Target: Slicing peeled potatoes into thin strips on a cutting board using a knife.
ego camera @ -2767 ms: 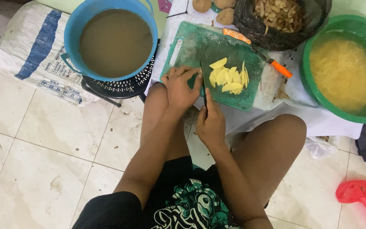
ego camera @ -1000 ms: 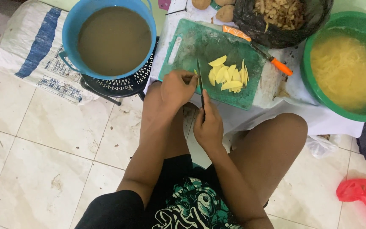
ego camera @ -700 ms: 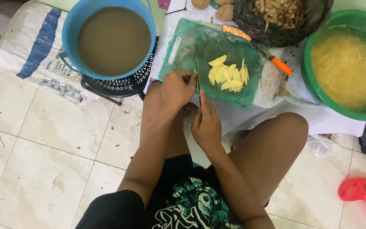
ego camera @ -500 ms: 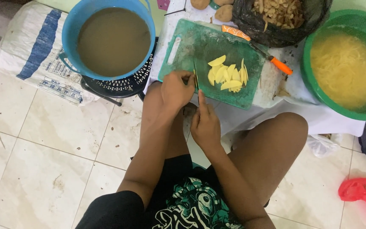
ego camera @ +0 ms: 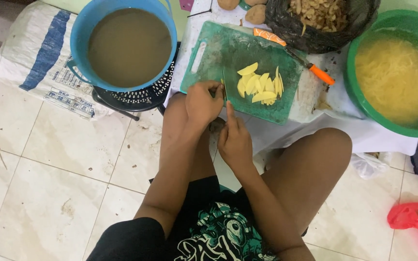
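Knife (ego camera: 224, 87) stands at the near-left part of the green board (ego camera: 209, 53), thin blade on edge, long axis running near-to-far, tip pointing away from the person toward the board's far side. Right hand (ego camera: 235, 140) is closed on the knife's handle, index finger stretched along the spine. Left hand (ego camera: 201, 101) is curled, fingertips bunched right against the blade's left side; whatever it pins is hidden, cannot tell. Yellow slices (ego camera: 260, 87) lie fanned just right of the blade, mid-board.

Risk, as a judgement: fingertips touch the blade, so a slip or tilt to the left could nick them. Board overhangs near the knees, so a hard press could rock it.

Around: orange peeler (ego camera: 293, 53) at board's far right, blue tub (ego camera: 81, 38) of murky water left, green basin (ego camera: 351, 87) of shreds right, black bag (ego camera: 286, 29) of peels behind.
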